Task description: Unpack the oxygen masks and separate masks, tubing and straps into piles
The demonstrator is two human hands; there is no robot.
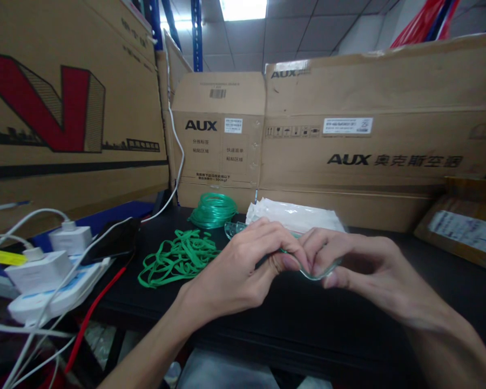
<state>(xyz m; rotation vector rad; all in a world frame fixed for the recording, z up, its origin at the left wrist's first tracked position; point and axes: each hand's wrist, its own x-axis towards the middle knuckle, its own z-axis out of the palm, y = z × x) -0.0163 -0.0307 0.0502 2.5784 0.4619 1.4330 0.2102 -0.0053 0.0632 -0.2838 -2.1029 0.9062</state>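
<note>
While both hands meet above the black worktop's [389, 302] near edge, the left hand [235, 270] and right hand [360, 265] pinch a clear plastic mask [316, 273] between closed fingertips. Green elastic bands [178, 262] and coiled green tubing [213, 209] lie unattached toward the back-left corner, beside white packets [295, 216]. Bare worktop lies open to the right.

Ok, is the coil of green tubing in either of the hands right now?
No. The coil of green tubing lies on the black table behind the hands, while the left hand and right hand pinch a clear plastic piece.
</note>
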